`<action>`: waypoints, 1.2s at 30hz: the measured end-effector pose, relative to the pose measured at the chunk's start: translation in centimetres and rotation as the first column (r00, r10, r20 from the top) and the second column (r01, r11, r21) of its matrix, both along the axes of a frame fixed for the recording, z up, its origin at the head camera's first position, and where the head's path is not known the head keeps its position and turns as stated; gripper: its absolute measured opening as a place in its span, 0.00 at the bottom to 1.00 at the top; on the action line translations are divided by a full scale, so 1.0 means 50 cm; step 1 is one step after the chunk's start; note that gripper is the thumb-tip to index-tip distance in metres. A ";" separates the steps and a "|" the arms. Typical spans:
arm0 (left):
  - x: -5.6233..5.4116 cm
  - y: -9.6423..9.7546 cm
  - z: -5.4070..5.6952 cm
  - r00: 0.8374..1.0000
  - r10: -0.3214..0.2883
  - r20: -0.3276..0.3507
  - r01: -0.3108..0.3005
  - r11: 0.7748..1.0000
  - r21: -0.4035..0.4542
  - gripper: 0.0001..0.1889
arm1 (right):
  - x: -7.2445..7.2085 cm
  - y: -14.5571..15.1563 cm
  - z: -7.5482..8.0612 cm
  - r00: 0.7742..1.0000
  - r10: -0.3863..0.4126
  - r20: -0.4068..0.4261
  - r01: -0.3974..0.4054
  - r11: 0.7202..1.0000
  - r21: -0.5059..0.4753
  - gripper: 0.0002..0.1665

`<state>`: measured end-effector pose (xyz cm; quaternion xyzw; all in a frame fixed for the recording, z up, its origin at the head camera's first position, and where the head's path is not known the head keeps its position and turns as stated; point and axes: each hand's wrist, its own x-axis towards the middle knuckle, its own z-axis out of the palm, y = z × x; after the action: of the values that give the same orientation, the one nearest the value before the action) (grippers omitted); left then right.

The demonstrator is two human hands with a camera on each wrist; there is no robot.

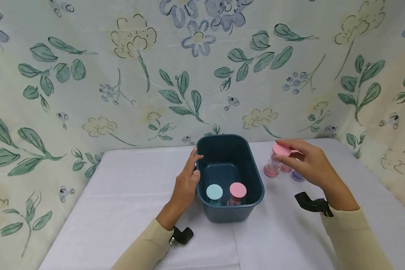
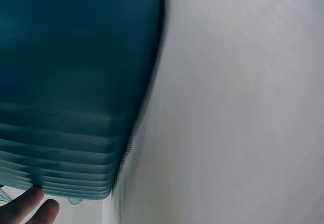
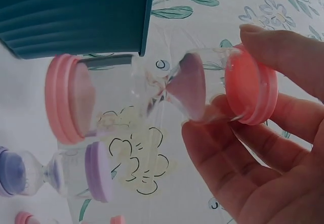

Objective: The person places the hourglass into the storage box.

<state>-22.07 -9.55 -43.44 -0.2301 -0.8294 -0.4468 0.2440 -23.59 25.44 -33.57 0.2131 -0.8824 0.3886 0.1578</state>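
Observation:
My right hand (image 1: 307, 161) pinches the upper pink cap of a pink sand timer (image 1: 273, 162) between thumb and fingers, right of a dark blue bin (image 1: 227, 215). The right wrist view shows its clear, pinched-waist glass (image 3: 212, 77) with pink sand in the bulb nearest the hand. Whether its lower cap touches the table I cannot tell. At the bin's left side, my left hand (image 1: 185, 185) rests against the rim with fairly straight fingers. Inside the bin's near end stand a sand timer with a light teal cap (image 1: 214, 192) and one with a pink cap (image 1: 237, 190).
Beside the held timer stands a purple sand timer (image 3: 98, 172), and another pink timer (image 1: 285, 169) is partly hidden behind my right hand. A white cloth covers the table (image 1: 138, 206). Floral fabric (image 1: 195, 93) hangs along the back and sides.

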 end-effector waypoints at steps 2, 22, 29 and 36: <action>-0.002 0.000 0.000 1.000 0.000 -0.002 0.000 1.000 0.000 0.23 | -0.002 -0.002 0.002 1.000 -0.004 0.003 0.004 1.000 0.006 0.32; -0.007 0.002 -0.002 1.000 0.029 0.006 -0.029 1.000 -0.005 0.23 | -0.016 -0.003 0.038 0.997 -0.003 -0.079 0.007 0.999 0.049 0.32; -0.007 0.003 -0.003 1.000 0.027 0.011 -0.026 1.000 -0.011 0.23 | -0.013 -0.006 0.054 0.987 0.020 -0.158 -0.010 0.998 0.060 0.31; -0.009 0.000 -0.002 0.999 0.032 0.013 -0.032 0.999 -0.010 0.23 | -0.016 -0.014 0.075 0.970 0.089 -0.227 -0.077 0.995 0.061 0.33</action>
<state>-22.52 -9.54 -43.53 -0.2150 -0.8367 -0.4404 0.2445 -24.38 24.73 -29.82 0.2974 -0.8583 0.3448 0.2365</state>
